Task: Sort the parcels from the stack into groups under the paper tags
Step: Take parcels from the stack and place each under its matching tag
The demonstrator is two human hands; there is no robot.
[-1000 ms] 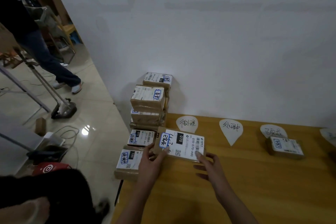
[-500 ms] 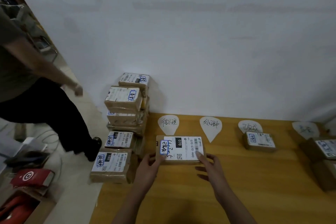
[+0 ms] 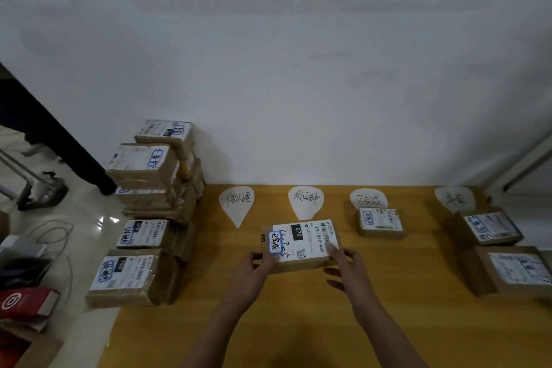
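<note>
Here the parcel [image 3: 301, 245] is level — long axis left-right.

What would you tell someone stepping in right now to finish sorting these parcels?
Left hand pinches the near left corner of the 070 parcel. Right hand rests a straight forefinger on its label.
That parcel sits just below the second tag.
Done: one small parcel under the third tag; a rear parcel and a front parcel under the fourth tag.
Nothing lies under the first tag.
Left: the stack at the left, many parcels.
</note>
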